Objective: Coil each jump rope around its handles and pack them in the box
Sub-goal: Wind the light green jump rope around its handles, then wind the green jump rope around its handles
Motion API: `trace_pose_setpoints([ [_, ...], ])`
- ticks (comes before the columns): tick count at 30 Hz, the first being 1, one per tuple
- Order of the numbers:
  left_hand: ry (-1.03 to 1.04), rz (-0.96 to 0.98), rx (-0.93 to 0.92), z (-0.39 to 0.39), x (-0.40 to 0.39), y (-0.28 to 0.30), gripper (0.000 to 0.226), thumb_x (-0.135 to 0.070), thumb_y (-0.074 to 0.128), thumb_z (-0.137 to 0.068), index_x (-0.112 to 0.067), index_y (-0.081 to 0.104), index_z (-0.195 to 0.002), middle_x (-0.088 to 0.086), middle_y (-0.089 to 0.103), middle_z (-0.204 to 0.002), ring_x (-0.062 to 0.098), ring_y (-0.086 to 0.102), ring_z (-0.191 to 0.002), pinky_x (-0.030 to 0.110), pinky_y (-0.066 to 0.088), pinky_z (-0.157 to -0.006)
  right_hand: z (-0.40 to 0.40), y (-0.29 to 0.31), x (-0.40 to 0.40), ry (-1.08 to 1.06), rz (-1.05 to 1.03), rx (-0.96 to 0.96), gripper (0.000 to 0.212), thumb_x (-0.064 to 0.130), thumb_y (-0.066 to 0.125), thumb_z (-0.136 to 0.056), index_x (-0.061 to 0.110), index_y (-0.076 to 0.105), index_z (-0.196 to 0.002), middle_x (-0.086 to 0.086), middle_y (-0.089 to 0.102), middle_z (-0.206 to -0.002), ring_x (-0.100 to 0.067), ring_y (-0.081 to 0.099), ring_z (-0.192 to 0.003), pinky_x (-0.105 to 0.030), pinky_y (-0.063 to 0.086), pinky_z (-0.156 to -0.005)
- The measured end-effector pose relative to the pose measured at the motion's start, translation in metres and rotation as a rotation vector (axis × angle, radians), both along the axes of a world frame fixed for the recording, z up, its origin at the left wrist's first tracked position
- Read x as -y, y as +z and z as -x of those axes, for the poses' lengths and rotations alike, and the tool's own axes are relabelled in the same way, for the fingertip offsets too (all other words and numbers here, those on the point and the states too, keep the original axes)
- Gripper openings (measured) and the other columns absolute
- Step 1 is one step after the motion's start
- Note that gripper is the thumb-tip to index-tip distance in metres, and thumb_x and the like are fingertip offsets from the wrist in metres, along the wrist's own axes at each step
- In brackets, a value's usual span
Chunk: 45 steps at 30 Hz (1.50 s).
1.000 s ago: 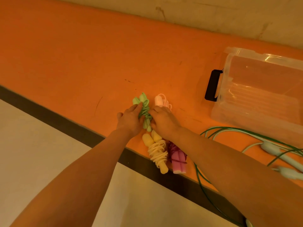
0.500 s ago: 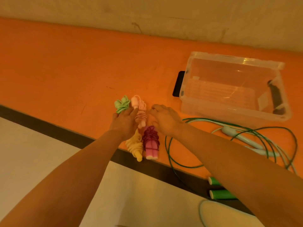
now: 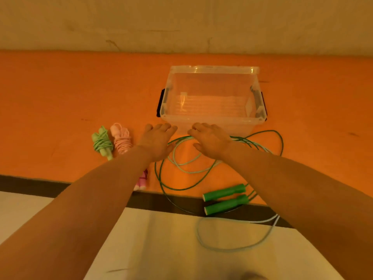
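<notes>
Box [image 3: 212, 120] first: clear plastic, lid off, nothing in it that we can see, black latches on both short ends, sitting on the orange mat [image 3: 60, 93] near the wall [image 3: 181, 21]. Next down in size, our two bare forearms come in from the bottom, and both hands hover just in front of the box's near wall. Our left hand [image 3: 156, 141] is spread flat, fingers wide, holding nothing. Our right hand [image 3: 210, 140] is loosely open too, fingers slightly curled, empty, right over the loose ropes. Those ropes lie uncoiled below the box: a dark green rope [image 3: 161, 178] looping across the mat and a pale mint rope [image 3: 232, 248] tangled with it, its far loop dropping off the mat's edge onto the floor [image 3: 161, 249]. Two green handles [image 3: 225, 199] lie side by side at the mat's near edge, under our right forearm. Left of our left hand sit the finished ones: a green bundle [image 3: 102, 143] and a pink bundle [image 3: 121, 141], touching, each wound round its handles. Smallest of all, a magenta bundle [image 3: 143, 180] peeks out from behind our left forearm; we can't tell more of it.
</notes>
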<state>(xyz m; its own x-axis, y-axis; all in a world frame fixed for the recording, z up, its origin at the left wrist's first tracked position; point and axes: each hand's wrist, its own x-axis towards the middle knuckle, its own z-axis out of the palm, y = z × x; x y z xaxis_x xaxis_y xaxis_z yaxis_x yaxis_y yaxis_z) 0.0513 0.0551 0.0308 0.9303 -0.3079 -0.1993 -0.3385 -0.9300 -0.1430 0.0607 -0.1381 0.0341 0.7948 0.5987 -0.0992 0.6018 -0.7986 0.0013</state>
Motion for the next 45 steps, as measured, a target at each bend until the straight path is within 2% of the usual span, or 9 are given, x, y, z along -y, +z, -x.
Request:
trace_pose_setpoints([
  [5, -0.178, -0.031, -0.021, -0.006, 0.061, 0.004, 0.060, -0.045, 0.040, -0.096, -0.021, 0.022, -0.148, 0.004, 0.028, -0.151, 0.025, 0.033, -0.133, 0.042, 0.023, -0.105, 0.010, 0.005, 0.068, -0.155, 0.024, -0.054, 0.044, 0.032, 0.048, -0.096, 0.018, 0.040, -0.137, -0.006, 0.040, -0.138, -0.026, 0.043, -0.123, -0.038, 0.039, -0.091],
  [10, -0.148, 0.117, -0.124, 0.009, 0.110, -0.009, 0.064, -0.053, 0.044, -0.092, -0.023, 0.028, -0.146, 0.002, 0.032, -0.149, 0.024, 0.034, -0.133, 0.043, 0.026, -0.103, 0.030, -0.001, 0.125, -0.235, 0.033, -0.135, 0.046, 0.030, 0.051, -0.095, 0.017, 0.040, -0.138, -0.006, 0.041, -0.137, -0.028, 0.046, -0.122, -0.038, 0.042, -0.090],
  [15, -0.246, 0.056, -0.335, 0.053, 0.147, -0.045, 0.088, -0.066, 0.048, -0.084, -0.019, 0.013, -0.150, 0.002, 0.021, -0.155, 0.024, 0.027, -0.138, 0.053, 0.021, -0.108, 0.055, -0.022, 0.156, -0.260, 0.151, -0.236, 0.048, 0.029, 0.048, -0.096, 0.018, 0.035, -0.141, -0.005, 0.038, -0.140, -0.026, 0.043, -0.125, -0.038, 0.043, -0.090],
  [19, -0.270, 0.002, -0.352, 0.083, 0.158, -0.075, 0.100, -0.069, 0.058, -0.075, -0.016, 0.014, -0.148, 0.003, 0.029, -0.148, 0.026, 0.032, -0.133, 0.051, 0.027, -0.105, 0.066, -0.033, 0.161, -0.263, 0.205, -0.283, 0.050, 0.028, 0.046, -0.097, 0.019, 0.030, -0.144, -0.003, 0.033, -0.146, -0.026, 0.042, -0.126, -0.037, 0.042, -0.090],
  [26, -0.217, 0.009, -0.364, 0.095, 0.169, -0.092, 0.072, -0.039, 0.066, -0.080, -0.009, 0.031, -0.136, 0.010, 0.037, -0.132, 0.029, 0.038, -0.121, 0.042, 0.031, -0.099, 0.069, -0.043, 0.165, -0.267, 0.231, -0.324, 0.045, 0.028, 0.044, -0.098, 0.017, 0.035, -0.141, -0.003, 0.034, -0.144, -0.025, 0.042, -0.127, -0.039, 0.044, -0.091],
  [34, -0.195, -0.060, -0.300, 0.080, 0.160, -0.079, 0.057, -0.026, 0.064, -0.084, -0.010, 0.035, -0.131, 0.009, 0.042, -0.130, 0.027, 0.043, -0.120, 0.040, 0.040, -0.093, 0.070, -0.042, 0.148, -0.208, 0.250, -0.342, 0.048, 0.025, 0.047, -0.097, 0.019, 0.032, -0.142, -0.004, 0.033, -0.146, -0.024, 0.038, -0.131, -0.036, 0.038, -0.095],
  [40, -0.241, 0.035, -0.199, 0.054, 0.140, -0.046, 0.053, -0.025, 0.058, -0.088, -0.012, 0.032, -0.132, 0.008, 0.041, -0.130, 0.027, 0.046, -0.118, 0.042, 0.042, -0.087, 0.067, -0.042, 0.149, -0.156, 0.307, -0.263, 0.074, 0.035, 0.061, -0.087, 0.023, 0.021, -0.147, 0.000, 0.027, -0.152, -0.021, 0.027, -0.139, -0.042, 0.013, -0.114],
  [43, -0.281, 0.088, -0.132, 0.042, 0.125, -0.027, 0.052, -0.032, 0.057, -0.088, -0.013, 0.034, -0.130, 0.007, 0.043, -0.128, 0.027, 0.049, -0.114, 0.042, 0.042, -0.085, 0.061, -0.041, 0.146, -0.174, 0.233, -0.228, 0.063, 0.039, 0.059, -0.089, 0.026, 0.029, -0.143, 0.003, 0.032, -0.149, -0.019, 0.024, -0.139, -0.048, 0.002, -0.115],
  [45, -0.290, 0.095, -0.076, 0.035, 0.112, -0.013, 0.051, -0.034, 0.056, -0.089, -0.013, 0.035, -0.130, 0.007, 0.047, -0.127, 0.026, 0.050, -0.113, 0.040, 0.041, -0.085, 0.053, -0.038, 0.141, -0.211, 0.060, -0.189, 0.038, 0.034, 0.053, -0.095, 0.023, 0.045, -0.130, 0.000, 0.050, -0.133, -0.022, 0.039, -0.129, -0.044, 0.009, -0.113],
])
